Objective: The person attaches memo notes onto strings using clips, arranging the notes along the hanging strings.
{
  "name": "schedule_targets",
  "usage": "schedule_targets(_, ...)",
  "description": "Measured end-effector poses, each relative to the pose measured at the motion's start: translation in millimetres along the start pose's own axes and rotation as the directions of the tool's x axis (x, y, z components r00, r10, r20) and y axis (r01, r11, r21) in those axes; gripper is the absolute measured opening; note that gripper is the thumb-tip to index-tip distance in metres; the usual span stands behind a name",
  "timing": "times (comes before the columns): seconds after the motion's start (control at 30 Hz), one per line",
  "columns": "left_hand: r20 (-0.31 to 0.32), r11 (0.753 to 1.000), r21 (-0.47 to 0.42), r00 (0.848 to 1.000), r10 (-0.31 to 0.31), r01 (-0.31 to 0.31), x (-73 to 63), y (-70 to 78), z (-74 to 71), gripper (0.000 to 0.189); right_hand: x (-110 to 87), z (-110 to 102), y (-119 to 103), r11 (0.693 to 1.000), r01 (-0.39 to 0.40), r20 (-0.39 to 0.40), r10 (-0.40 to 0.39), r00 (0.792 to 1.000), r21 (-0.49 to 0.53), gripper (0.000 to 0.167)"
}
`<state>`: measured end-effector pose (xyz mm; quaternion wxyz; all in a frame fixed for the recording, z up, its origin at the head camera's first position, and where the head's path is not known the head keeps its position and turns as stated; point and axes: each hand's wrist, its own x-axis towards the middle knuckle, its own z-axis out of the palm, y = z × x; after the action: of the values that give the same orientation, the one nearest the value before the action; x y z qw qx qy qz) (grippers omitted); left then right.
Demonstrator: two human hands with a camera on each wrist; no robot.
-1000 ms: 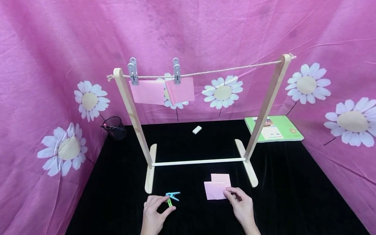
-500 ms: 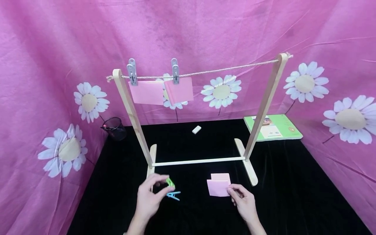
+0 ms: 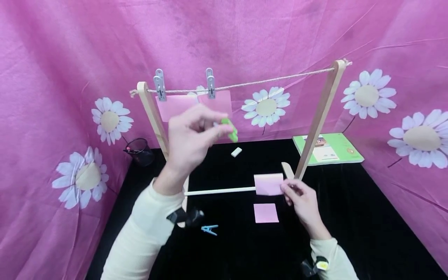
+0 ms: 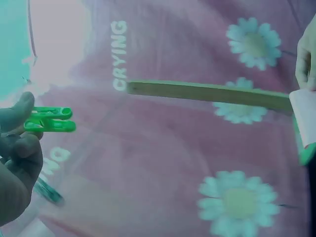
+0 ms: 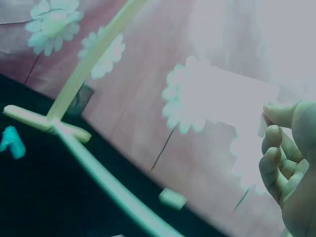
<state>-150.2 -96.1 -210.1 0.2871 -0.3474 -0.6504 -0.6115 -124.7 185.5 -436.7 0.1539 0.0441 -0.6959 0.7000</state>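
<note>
Below the rope (image 3: 273,80) of a wooden stand (image 3: 319,120), my left hand (image 3: 190,136) pinches a green clothespin (image 3: 229,130) while my right hand (image 3: 303,202), fingers curled, pinches a pink paper note (image 3: 268,184) by its edge; this looks like hanging preparation, next calling for raising the note to the rope.

In the head view, light is bright and fairly even on the curtain (image 3: 245,35) behind the far edge of the table (image 3: 238,252), whose black surface shows little detail. The left hand (image 3: 189,138) and green peg (image 3: 233,134) are blurred; the stand (image 3: 317,120) is sharp, its posts (image 3: 151,111) splaying as through a wide lens. The left wrist view is dimmer and tinted cyan, with glare burning out its upper left. The right wrist view is hazy: glare at upper right bleaches the paper (image 5: 237,94), and the eraser (image 5: 172,198) by the table's far edge is soft with blur.
</note>
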Motion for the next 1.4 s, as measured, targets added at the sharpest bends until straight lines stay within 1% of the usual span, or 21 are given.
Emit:
schedule_targets(0.07, 0.018, 1.000, 0.009, 0.999, 0.029, -0.029, 22.9, 7.9, 3.4, 0.018, 16.4, 4.4, -20.6, 0.998, 0.053, 0.004, -0.053, 0.999, -0.021, 0.006)
schedule_targets(0.1, 0.023, 0.999, 0.026, 0.999, 0.033, -0.034, 33.4, 11.6, 5.2, 0.016, 24.7, 6.9, -30.8, 0.997, 0.077, 0.012, -0.077, 0.997, -0.012, 0.005)
schedule_targets(0.13, 0.024, 0.999, 0.043, 0.999, 0.024, -0.025, 44.1, 15.5, 7.4, 0.015, 33.6, 9.8, -41.3, 0.995, 0.099, 0.019, -0.098, 0.995, -0.009, 0.007)
schedule_targets(0.23, 0.009, 0.993, 0.103, 0.998, -0.058, 0.056, 69.8, 22.4, 13.7, 0.013, 57.4, 19.3, -68.9, 0.989, 0.141, 0.052, -0.144, 0.988, 0.050, 0.011)
schedule_targets(0.3, -0.004, 0.980, 0.135, 0.989, -0.148, 0.147, 83.8, 24.0, 18.7, 0.012, 73.1, 26.8, -83.9, 0.982, 0.164, 0.069, -0.171, 0.983, 0.099, 0.013)
schedule_targets(0.33, -0.008, 0.971, 0.152, 0.982, -0.187, 0.186, 89.5, 23.7, 21.2, 0.011, 80.4, 30.7, -90.2, 0.978, 0.177, 0.072, -0.186, 0.980, 0.110, 0.013)
schedule_targets(0.4, -0.009, 0.954, 0.195, 0.973, -0.231, 0.228, 98.3, 20.5, 26.2, 0.011, 93.1, 38.1, -100.3, 0.970, 0.199, 0.072, -0.210, 0.975, 0.139, 0.013)
schedule_targets(0.47, -0.014, 0.932, 0.243, 0.962, -0.274, 0.269, 104.8, 17.4, 29.4, 0.010, 105.1, 45.9, -107.8, 0.964, 0.211, 0.075, -0.226, 0.971, 0.164, 0.014)
schedule_targets(0.57, -0.029, 0.904, 0.307, 0.953, -0.303, 0.297, 109.4, 12.4, 32.1, 0.010, 117.2, 55.6, -114.8, 0.957, 0.207, 0.078, -0.227, 0.971, 0.204, 0.019)
schedule_targets(0.63, -0.034, 0.891, 0.322, 0.945, -0.327, 0.320, 110.6, 11.0, 33.1, 0.010, 122.5, 60.6, -117.5, 0.952, 0.198, 0.082, -0.222, 0.972, 0.232, 0.021)
schedule_targets(0.8, -0.008, 0.884, 0.337, 0.939, -0.343, 0.325, 110.8, 11.2, 35.2, 0.007, 129.6, 68.4, -122.9, 0.943, 0.187, 0.085, -0.218, 0.972, 0.274, 0.022)
schedule_targets(0.87, -0.003, 0.879, 0.352, 0.940, -0.342, 0.321, 110.8, 11.9, 36.0, 0.007, 131.3, 69.9, -125.6, 0.940, 0.185, 0.084, -0.218, 0.972, 0.287, 0.021)
schedule_targets(0.97, -0.010, 0.870, 0.373, 0.939, -0.344, 0.323, 111.1, 12.8, 38.0, 0.006, 133.3, 70.0, -130.9, 0.935, 0.184, 0.080, -0.217, 0.973, 0.303, 0.019)
schedule_targets(1.03, -0.017, 0.865, 0.387, 0.940, -0.341, 0.321, 111.6, 13.1, 39.3, 0.006, 134.3, 69.2, -134.6, 0.931, 0.185, 0.081, -0.220, 0.972, 0.315, 0.014)
schedule_targets(1.13, -0.025, 0.857, 0.402, 0.939, -0.343, 0.323, 112.4, 13.4, 40.6, 0.006, 135.6, 68.7, -139.5, 0.926, 0.189, 0.081, -0.227, 0.971, 0.326, 0.012)
schedule_targets(1.23, -0.018, 0.840, 0.418, 0.927, -0.374, 0.347, 112.6, 13.5, 41.0, 0.006, 136.4, 69.8, -143.7, 0.923, 0.197, 0.082, -0.236, 0.968, 0.330, 0.013)
schedule_targets(1.27, -0.013, 0.834, 0.423, 0.922, -0.387, 0.356, 112.3, 13.4, 40.9, 0.005, 136.6, 70.5, -144.9, 0.923, 0.198, 0.082, -0.237, 0.968, 0.330, 0.017)
schedule_targets(1.33, -0.003, 0.821, 0.433, 0.911, -0.413, 0.373, 111.3, 12.8, 40.8, 0.005, 136.8, 71.9, -147.0, 0.921, 0.202, 0.083, -0.242, 0.967, 0.334, 0.018)
schedule_targets(1.4, 0.004, 0.815, 0.436, 0.904, -0.427, 0.383, 109.9, 12.0, 40.5, 0.006, 137.0, 73.3, -148.1, 0.920, 0.201, 0.086, -0.243, 0.966, 0.338, 0.018)
